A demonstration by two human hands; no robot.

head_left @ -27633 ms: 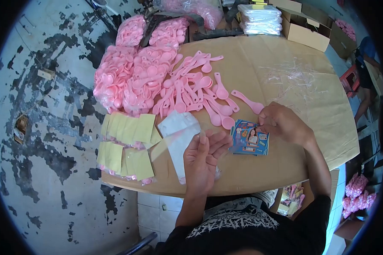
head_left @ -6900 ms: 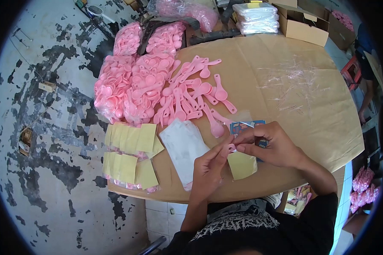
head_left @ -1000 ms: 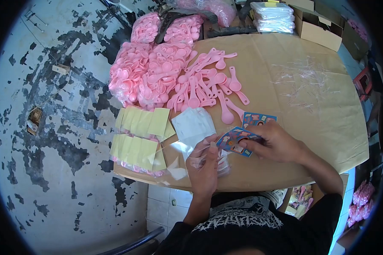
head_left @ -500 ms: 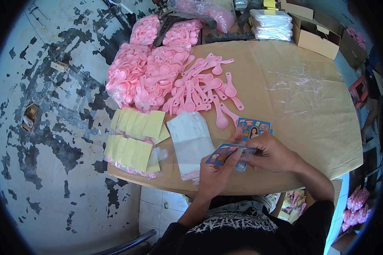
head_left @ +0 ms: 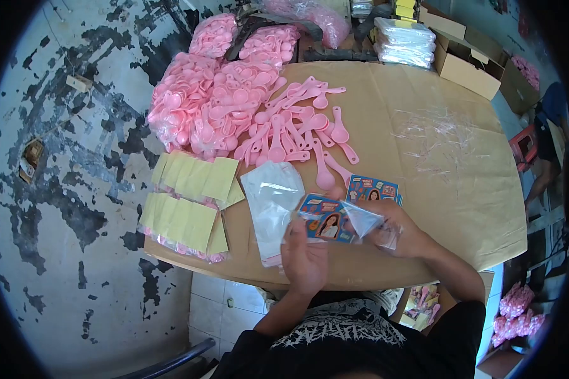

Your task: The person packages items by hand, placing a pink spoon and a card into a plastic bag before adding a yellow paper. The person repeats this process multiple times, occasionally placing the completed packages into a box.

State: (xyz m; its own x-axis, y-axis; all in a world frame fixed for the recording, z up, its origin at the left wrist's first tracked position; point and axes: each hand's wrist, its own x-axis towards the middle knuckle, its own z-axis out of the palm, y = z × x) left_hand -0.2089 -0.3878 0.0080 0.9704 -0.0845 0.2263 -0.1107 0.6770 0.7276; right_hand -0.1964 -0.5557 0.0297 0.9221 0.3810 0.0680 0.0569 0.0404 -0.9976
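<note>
A blue printed card (head_left: 327, 222) with a picture of a person on it is held up over the table, with clear plastic bag film (head_left: 368, 221) around its right side. My left hand (head_left: 306, 259) is at the card's left edge, thumb up, its other fingers mostly hidden behind the card. Closed on the crumpled right end of the bag film is my right hand (head_left: 398, 230). Just behind the hands lies a stack of similar blue cards (head_left: 374, 188). To the left is a pile of clear flat bags (head_left: 272, 205). Loose pink measuring spoons (head_left: 324, 170) lie beyond.
Large bags of pink spoons (head_left: 215, 107) fill the back left. Yellow cards in packed bags (head_left: 193, 227) lie in rows at the left edge. Thin clear strips (head_left: 439, 136) are scattered at right. Stacked plastic packs (head_left: 404, 44) and an open carton (head_left: 468, 66) stand at the back.
The card has turned to face up and moved slightly left, with the bag film now showing at its right. My left thumb has come off the card's face. The whole view has shifted slightly.
</note>
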